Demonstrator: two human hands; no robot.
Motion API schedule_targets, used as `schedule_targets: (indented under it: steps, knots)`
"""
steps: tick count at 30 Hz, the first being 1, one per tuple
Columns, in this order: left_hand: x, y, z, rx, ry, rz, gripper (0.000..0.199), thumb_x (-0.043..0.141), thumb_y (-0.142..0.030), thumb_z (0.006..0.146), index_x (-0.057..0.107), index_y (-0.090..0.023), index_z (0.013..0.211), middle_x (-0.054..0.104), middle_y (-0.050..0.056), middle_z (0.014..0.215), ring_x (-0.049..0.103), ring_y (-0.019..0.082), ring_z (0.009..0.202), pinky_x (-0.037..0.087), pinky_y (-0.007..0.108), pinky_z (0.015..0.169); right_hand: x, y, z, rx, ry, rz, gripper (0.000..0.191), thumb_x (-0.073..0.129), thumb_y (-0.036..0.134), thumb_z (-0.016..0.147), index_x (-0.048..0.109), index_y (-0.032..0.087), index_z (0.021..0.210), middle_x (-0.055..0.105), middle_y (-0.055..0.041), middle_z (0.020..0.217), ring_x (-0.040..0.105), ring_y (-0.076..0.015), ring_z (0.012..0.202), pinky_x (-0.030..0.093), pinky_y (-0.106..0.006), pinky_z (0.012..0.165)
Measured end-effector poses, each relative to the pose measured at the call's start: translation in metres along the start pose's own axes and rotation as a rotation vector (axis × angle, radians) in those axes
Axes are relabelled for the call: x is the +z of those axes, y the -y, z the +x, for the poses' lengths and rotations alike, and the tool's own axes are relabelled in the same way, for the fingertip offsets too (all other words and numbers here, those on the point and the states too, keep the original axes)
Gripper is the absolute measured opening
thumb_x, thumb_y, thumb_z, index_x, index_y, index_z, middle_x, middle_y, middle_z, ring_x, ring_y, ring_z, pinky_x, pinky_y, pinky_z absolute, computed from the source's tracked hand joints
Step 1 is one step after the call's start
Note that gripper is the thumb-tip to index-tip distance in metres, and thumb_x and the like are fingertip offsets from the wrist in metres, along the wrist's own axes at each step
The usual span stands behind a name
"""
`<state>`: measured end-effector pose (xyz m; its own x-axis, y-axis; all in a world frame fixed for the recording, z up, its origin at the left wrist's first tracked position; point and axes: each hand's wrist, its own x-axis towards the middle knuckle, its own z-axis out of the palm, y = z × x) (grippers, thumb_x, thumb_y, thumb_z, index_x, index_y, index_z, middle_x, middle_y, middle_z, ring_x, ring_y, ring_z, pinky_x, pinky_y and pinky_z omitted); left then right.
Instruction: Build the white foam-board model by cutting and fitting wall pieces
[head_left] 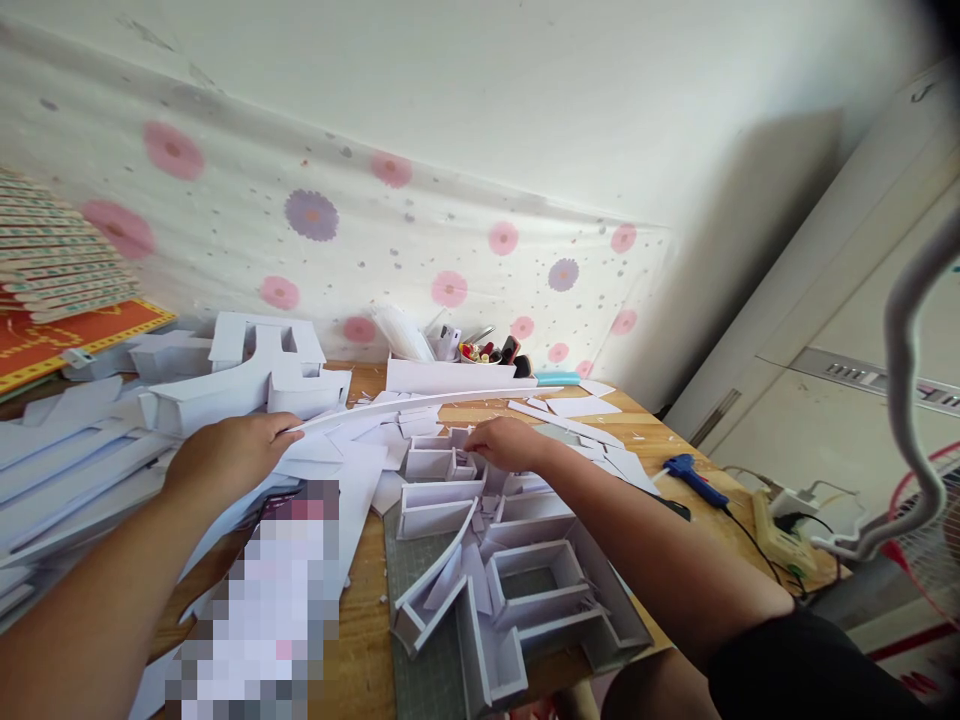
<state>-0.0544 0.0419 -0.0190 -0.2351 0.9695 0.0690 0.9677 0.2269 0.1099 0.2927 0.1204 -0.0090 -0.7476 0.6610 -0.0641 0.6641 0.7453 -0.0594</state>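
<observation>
My left hand (241,452) pinches the near end of a long, curved white foam-board strip (420,401), which stretches to the right across the back of the table. My right hand (504,444) is closed, its fingertips down at a small white boxy piece (461,463) among the walled foam-board shapes; what the fingers grip there is hidden. Nearer me stand more white walled shapes, one a rectangular frame (536,582) and another a curved channel (439,580). They rest partly on a green cutting mat (420,545).
A blue glue gun (697,482) with its cord and a power strip (784,530) lie at the right. White letter-like forms (262,345) and loose sheets crowd the left. A white tray (457,376) with small items stands at the back. A pixelated patch covers the front left.
</observation>
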Motion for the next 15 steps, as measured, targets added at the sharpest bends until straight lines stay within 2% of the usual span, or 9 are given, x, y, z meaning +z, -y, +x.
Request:
schedule_targets:
  steps: [8,12,15]
  knots:
    - [-0.002,-0.001,-0.001,0.020,0.010,-0.019,0.049,0.025,-0.048,0.090,0.065,-0.030,0.113,0.071,0.006,0.100,0.061,0.026,0.085,0.037,0.031,0.066,-0.004,0.007,0.009,0.042,0.060,-0.054,0.038,0.056,0.007,0.074,0.076,0.029,0.098,0.073,-0.0014,0.102,0.065,-0.0206,0.095,0.043,-0.025,0.072]
    - [0.000,0.002,0.000,0.023,0.005,-0.035,0.049,0.025,-0.049,0.090,0.065,-0.030,0.113,0.071,0.006,0.103,0.061,0.027,0.088,0.037,0.031,0.068,-0.011,-0.004,0.007,0.092,-0.006,0.007,0.036,0.053,0.009,0.078,0.074,0.025,0.101,0.073,-0.0026,0.102,0.064,-0.0193,0.092,0.043,-0.025,0.075]
    - [0.000,0.002,0.000,0.020,0.008,-0.050,0.049,0.026,-0.049,0.090,0.065,-0.030,0.112,0.070,0.006,0.104,0.061,0.027,0.088,0.037,0.031,0.068,-0.012,-0.018,-0.001,0.135,-0.027,0.085,0.034,0.051,0.007,0.077,0.075,0.021,0.096,0.075,-0.0014,0.093,0.065,-0.0160,0.083,0.044,-0.023,0.071]
